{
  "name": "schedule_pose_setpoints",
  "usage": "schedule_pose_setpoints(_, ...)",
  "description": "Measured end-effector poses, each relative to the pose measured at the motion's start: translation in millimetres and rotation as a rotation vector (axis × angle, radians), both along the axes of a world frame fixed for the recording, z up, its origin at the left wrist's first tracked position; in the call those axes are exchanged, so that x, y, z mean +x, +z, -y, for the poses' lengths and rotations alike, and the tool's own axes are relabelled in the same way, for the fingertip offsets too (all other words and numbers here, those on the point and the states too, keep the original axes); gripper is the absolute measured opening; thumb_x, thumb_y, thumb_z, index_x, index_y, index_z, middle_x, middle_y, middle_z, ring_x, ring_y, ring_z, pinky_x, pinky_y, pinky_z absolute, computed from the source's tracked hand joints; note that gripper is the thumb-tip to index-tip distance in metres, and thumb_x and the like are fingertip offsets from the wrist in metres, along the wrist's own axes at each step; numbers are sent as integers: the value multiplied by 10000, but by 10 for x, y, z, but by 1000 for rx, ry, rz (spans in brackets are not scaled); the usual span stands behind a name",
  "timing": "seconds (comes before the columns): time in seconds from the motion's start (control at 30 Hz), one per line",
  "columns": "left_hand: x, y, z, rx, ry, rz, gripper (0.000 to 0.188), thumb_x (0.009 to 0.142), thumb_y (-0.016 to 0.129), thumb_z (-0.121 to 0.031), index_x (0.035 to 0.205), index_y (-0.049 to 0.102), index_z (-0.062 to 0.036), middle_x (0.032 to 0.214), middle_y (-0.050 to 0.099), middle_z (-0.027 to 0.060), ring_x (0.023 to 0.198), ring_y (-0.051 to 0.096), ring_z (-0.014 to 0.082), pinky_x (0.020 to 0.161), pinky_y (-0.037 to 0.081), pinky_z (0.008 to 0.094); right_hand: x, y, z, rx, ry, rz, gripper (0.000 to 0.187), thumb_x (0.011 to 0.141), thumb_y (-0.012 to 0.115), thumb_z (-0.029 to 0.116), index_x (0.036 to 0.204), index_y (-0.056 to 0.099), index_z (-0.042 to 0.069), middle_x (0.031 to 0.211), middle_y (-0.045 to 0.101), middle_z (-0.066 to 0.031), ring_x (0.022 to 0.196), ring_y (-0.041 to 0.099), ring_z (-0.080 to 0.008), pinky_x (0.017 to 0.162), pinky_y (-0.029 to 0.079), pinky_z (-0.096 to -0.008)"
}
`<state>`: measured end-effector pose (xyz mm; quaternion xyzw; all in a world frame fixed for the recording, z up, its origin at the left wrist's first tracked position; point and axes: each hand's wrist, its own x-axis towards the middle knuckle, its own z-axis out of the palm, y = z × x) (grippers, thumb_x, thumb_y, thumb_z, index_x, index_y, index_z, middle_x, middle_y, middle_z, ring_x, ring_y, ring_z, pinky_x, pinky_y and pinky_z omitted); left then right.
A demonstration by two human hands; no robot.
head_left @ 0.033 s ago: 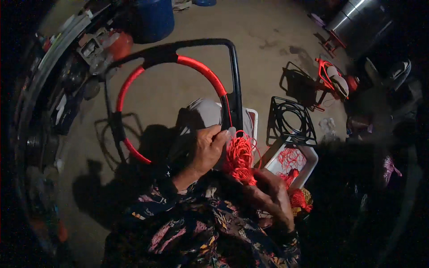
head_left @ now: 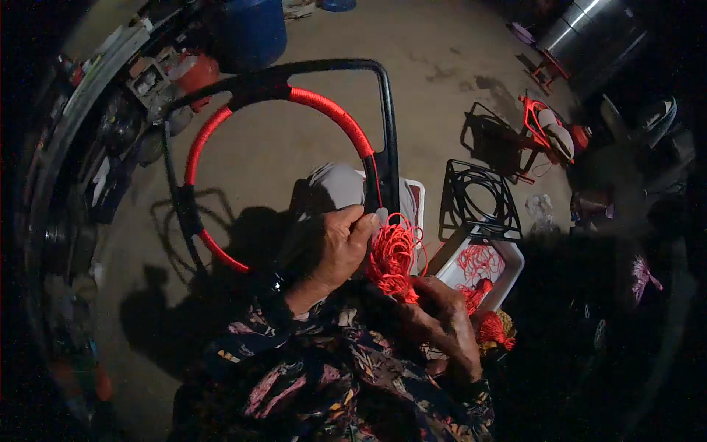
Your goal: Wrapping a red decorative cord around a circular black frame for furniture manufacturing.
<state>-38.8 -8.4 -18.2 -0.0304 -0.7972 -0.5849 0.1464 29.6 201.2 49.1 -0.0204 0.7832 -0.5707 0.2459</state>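
Observation:
A black square frame with a round inner ring (head_left: 331, 109) stands tilted in front of me. Tight red cord wraps stretches of the ring, with bare black parts between them. My left hand (head_left: 340, 249) is closed on the frame's lower right part, a small pale piece (head_left: 381, 215) showing at its thumb tip. From the ring's wrapped right side a single red strand runs down to that thumb. Just beside it hangs a looped bundle of red cord (head_left: 392, 258), its lower end gripped by my right hand (head_left: 444, 315). Some right fingers are hidden behind the bundle.
At the right, a black frame (head_left: 480, 199) leans by a white tray (head_left: 513, 274) holding loose red cord. More red cord bundles (head_left: 495, 330) lie near my right forearm. A red-framed stool (head_left: 543, 132), a blue bin (head_left: 254, 33) and a metal drum (head_left: 593, 37) stand farther off.
The black frame has tipped slightly left and up. The cord bundle and my right hand have shifted a little left. My left hand keeps its grip.

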Motion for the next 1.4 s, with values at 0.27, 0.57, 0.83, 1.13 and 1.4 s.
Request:
schedule_pose_setpoints(0.27, -87, 246, -44, -279, 9, -156, 195, 836, 582, -53, 684, 491, 30, 666, 501, 188, 620, 531, 363, 533, 390, 418, -237, -264, 303, 17, 214, -346, 223, 802, 617, 40, 1005, 584, -47, 880, 570, -204, 756, 584, -319, 676, 449, -374)
schedule_pose_setpoints(0.57, -141, 93, -120, -275, 77, -270, 167, 843, 569, -108, 736, 555, 19, 697, 530, 185, 670, 558, 368, 605, 429, 428, -651, -518, 860, 249, -110, -201, 230, 920, 464, 183, 1083, 511, 28, 845, 605, -202, 763, 617, -349, 647, 456, -426)
schedule_pose_setpoints(0.83, -138, -151, 39, -334, 141, -200, 182, 845, 576, -113, 727, 546, 23, 714, 547, 185, 650, 550, 362, 573, 422, 414, -434, -822, 826, -144, -8, -479, 193, 894, 496, 42, 1082, 490, 3, 951, 594, -157, 836, 574, -194, 711, 478, -336)
schedule_pose_setpoints(1.13, -68, -144, -67, -288, 185, -194, 192, 831, 594, -119, 699, 538, 7, 664, 517, 181, 628, 533, 380, 552, 402, 434, -518, -1164, 925, -271, -161, -200, 200, 884, 469, 26, 1082, 488, 34, 973, 583, -195, 866, 596, -243, 702, 483, -366)
schedule_pose_setpoints(1.4, 283, -308, 9, -303, 70, -46, 122, 841, 558, -63, 758, 514, 15, 764, 545, 195, 712, 543, 390, 629, 427, 451, -431, -646, 580, 188, 116, -577, 208, 828, 494, 38, 1014, 587, 38, 946, 597, -171, 881, 591, -374, 700, 487, -421)
